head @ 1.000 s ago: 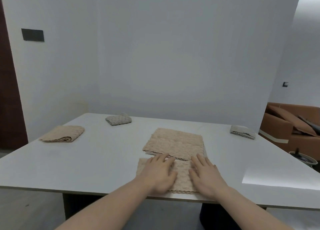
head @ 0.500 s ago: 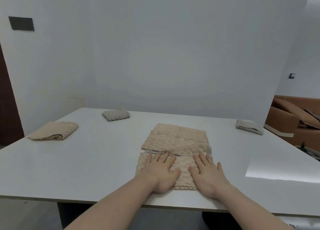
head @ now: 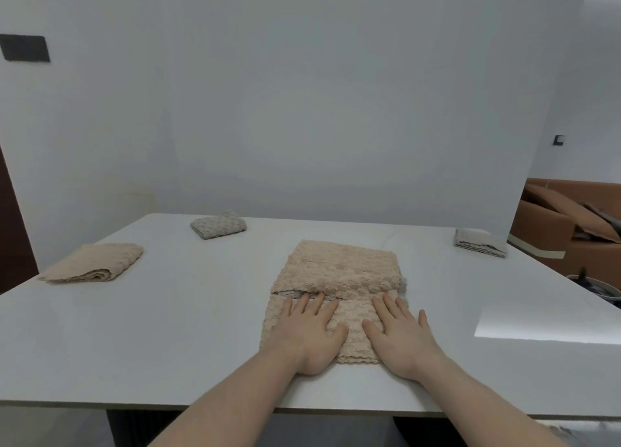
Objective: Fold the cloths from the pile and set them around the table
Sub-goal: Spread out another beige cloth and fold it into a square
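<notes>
A beige textured cloth [head: 341, 268] lies in front of me on the white table [head: 168, 329], its far part folded toward me over the near part. My left hand [head: 309, 332] and my right hand [head: 400, 335] rest flat on the near part, fingers spread, palms down. A folded beige cloth [head: 92, 266] sits at the left edge. At the far left lies a folded grey cloth [head: 218, 224], and at the far right corner a folded pale grey cloth [head: 480, 243].
A white wall stands right behind the table's far edge. A brown sofa [head: 568, 224] with cushions is off to the right, with a dark round object on the floor below it. A bright patch of light falls on the table's right side.
Both hands have slid slightly away from me along the near part of the cloth, pressing it flat. The head view has shifted a little; the cloths on the table have not moved.
</notes>
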